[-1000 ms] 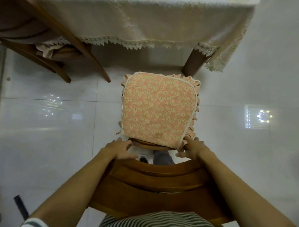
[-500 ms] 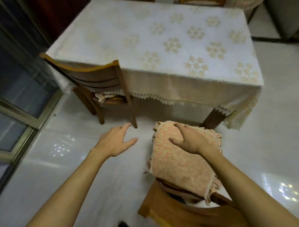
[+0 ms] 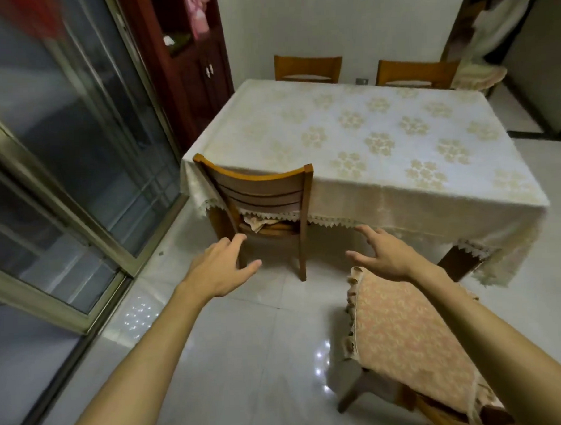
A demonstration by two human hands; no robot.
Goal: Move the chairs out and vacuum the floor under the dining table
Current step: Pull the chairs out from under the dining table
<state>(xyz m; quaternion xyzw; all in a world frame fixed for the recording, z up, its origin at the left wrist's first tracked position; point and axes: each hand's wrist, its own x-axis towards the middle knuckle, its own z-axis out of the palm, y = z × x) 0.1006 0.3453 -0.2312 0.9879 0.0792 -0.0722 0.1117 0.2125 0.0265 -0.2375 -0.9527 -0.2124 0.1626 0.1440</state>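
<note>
Here, at the far left, a glass sliding door [image 3: 77, 150] runs along the tiled floor [image 3: 247, 358]. The left hand [image 3: 220, 269] hangs in the air with its fingers spread and slightly bent, holding nothing. It is just in front of a wooden chair [image 3: 262, 194] tucked under the near left corner of the cloth-covered surface [image 3: 382, 137]. At the far side of the surface stand a far-left chair [image 3: 308, 68] and a far-right chair [image 3: 417, 73]. The right hand [image 3: 384, 256] is likewise spread wide and empty, raised between the cloth's lace edge and a cushioned chair [image 3: 406, 335]. This chair stands clear of the surface at the lower right, its seat under the right forearm
</note>
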